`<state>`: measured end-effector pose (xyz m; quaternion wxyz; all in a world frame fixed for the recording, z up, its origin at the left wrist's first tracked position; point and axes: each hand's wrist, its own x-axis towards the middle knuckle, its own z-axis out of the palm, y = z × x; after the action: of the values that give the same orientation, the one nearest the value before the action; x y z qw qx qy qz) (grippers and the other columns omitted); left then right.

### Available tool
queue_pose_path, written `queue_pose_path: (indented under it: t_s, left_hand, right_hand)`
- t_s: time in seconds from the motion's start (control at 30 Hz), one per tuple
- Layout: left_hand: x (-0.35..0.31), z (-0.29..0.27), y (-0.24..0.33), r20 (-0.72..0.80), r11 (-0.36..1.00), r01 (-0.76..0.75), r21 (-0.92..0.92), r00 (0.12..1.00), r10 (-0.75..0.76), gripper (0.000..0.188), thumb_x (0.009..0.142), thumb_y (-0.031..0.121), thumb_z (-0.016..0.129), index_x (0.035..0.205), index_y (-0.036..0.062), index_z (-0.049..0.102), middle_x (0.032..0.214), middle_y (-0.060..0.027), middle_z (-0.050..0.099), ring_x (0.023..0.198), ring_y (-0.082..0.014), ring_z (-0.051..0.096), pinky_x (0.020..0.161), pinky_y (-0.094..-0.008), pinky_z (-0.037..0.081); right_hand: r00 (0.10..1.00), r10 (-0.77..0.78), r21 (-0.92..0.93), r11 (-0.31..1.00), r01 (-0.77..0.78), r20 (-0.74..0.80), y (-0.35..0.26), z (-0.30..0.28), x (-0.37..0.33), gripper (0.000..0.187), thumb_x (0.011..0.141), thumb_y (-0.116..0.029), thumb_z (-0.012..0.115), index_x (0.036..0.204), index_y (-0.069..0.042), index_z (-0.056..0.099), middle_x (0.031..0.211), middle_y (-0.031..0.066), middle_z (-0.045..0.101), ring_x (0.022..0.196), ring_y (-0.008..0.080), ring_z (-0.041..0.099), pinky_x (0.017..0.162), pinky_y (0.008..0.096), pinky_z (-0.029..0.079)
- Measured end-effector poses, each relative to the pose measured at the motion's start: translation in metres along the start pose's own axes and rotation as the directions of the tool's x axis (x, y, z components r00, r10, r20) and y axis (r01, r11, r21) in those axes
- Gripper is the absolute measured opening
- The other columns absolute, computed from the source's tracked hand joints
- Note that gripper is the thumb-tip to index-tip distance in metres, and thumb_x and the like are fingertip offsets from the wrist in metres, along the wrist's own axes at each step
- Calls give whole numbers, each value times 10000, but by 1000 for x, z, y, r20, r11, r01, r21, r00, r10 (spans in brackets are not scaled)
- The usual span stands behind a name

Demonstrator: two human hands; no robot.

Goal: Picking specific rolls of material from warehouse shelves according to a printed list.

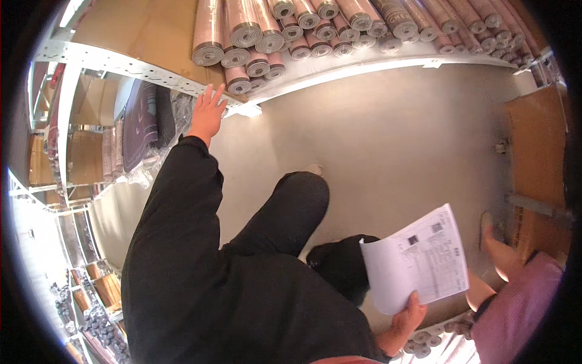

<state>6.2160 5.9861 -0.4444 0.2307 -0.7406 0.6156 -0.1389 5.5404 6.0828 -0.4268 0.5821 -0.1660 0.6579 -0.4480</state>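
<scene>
My left hand (207, 116) reaches up and forward in a black sleeve, fingers spread, at the corner of a white metal shelf beam (130, 71). It holds nothing; whether the fingertips rest on the metal is hard to tell. Just beyond it are rolled mats (247, 36) in clear wrap, stacked with their spiral ends facing me. My right hand (407, 321), low and to the right, is closed on the lower edge of printed paper sheets (418, 258). The sheets curl at their left side and carry text and small dark pictures.
Brown cardboard (533, 139) stands along the right side. Another person in a purple garment (515, 309) is close by at the lower right. Shelves with boxes (85, 155) and plastic-wrapped goods line the left. A grey floor (388, 139) lies between, with my legs over it.
</scene>
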Motion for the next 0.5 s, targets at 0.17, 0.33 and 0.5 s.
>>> queue_pose_path:
  t_s: [0.17,0.33,0.5]
  left_hand:
    - [64,69,31,-152,986,-104,128,981,123,335,847,133,492,1156,183,609,1493,20,263,1377,-246,223,1094,-448,231]
    - [109,96,45,-88,977,-121,175,987,138,351,835,137,522,1172,208,589,1498,33,243,1382,-249,209,1076,-488,247]
    - [120,108,48,94,979,-120,168,990,105,347,819,160,569,1162,215,589,1507,22,219,1386,-261,195,1032,-570,270]
  right_hand:
    - [991,-131,39,991,130,28,74,-18,63,458,869,-76,545,1263,113,408,1256,216,505,1146,309,500,1003,419,366]
    - [979,-202,119,973,200,8,114,-25,79,495,887,-107,535,1298,108,365,1288,214,474,1155,314,492,1001,419,371]
    - [986,-159,186,969,165,-49,125,-31,66,520,884,-138,540,1310,99,358,1295,214,462,1159,306,485,993,416,376]
